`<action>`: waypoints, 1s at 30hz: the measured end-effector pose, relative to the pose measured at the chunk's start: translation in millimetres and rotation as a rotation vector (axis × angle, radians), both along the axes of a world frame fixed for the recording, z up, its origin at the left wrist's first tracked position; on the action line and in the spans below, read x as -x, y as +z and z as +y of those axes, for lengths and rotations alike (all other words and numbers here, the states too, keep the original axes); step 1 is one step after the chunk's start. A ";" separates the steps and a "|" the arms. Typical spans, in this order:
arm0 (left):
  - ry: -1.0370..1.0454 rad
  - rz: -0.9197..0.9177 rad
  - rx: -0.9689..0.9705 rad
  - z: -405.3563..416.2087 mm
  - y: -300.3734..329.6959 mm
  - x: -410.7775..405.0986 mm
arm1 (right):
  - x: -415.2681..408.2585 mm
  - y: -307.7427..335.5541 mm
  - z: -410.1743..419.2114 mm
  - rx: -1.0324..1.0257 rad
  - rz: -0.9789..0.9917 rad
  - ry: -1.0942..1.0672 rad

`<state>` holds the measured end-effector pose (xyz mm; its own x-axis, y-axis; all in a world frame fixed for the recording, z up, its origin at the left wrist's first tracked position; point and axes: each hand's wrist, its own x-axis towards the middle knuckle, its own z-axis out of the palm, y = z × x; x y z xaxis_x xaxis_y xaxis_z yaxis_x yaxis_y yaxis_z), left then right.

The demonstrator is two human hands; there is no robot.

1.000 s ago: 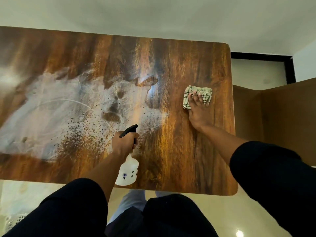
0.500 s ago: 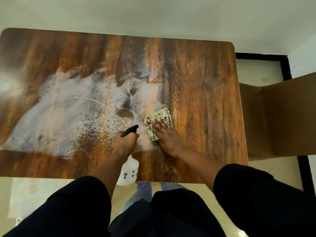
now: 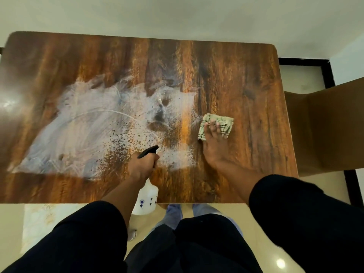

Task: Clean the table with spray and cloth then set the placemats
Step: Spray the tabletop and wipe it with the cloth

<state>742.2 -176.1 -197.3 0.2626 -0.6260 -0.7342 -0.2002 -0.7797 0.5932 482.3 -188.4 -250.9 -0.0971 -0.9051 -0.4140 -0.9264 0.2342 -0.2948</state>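
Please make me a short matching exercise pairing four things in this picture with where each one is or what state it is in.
Things:
1. spray bottle
2. cloth
3. white smear
4. table

Descriptions:
A. spread over the left part of the tabletop
B. gripped in the left hand
C. dark wood grain
D. pressed flat under the right hand

Pairs: 1-B, 2-D, 3-A, 4-C

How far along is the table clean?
Done: spray is down, a white film covers the left and middle of the table. In hand: the right hand presses the cloth flat at the film's right edge; the left hand grips the bottle. Left: most of the film is unwiped, and no placemats are on the table.
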 end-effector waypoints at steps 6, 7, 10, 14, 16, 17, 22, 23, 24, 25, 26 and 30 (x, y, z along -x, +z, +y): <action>-0.075 0.042 0.048 8.4 5.7 -16.0 | -111.1 -9.7 51.0 0.066 -0.075 0.464; -0.089 0.048 0.049 11.3 6.8 -19.2 | -124.1 -13.4 58.8 0.071 -0.091 0.539; -0.093 0.064 0.063 18.7 9.9 -27.3 | -134.3 -20.2 73.1 0.097 -0.106 0.625; -0.120 0.070 0.035 26.6 12.2 -36.3 | -97.4 -14.3 73.3 0.119 -0.089 0.511; -0.119 0.072 0.029 30.3 9.9 -39.1 | -65.7 -13.8 77.7 0.119 -0.009 0.336; -0.111 0.073 0.024 32.9 7.9 -40.3 | -49.1 -13.0 82.2 0.105 -0.002 0.221; -0.090 0.068 0.022 41.5 8.5 -42.2 | -20.8 -14.1 99.3 0.061 0.061 -0.151; -0.088 0.071 0.034 42.2 8.8 -42.7 | -28.5 -14.1 98.5 0.057 0.057 -0.176; -0.082 0.077 0.048 43.8 9.7 -43.0 | -39.9 -12.7 97.5 0.053 0.047 -0.187; -0.071 0.079 0.067 45.5 9.9 -44.4 | -52.9 -12.5 97.4 0.045 0.039 -0.165; -0.054 0.082 0.086 47.3 11.8 -45.8 | -67.1 -10.6 98.4 0.036 0.031 -0.114; 0.042 0.031 0.116 50.0 13.5 -63.0 | -138.8 -12.8 115.7 0.094 -0.032 0.256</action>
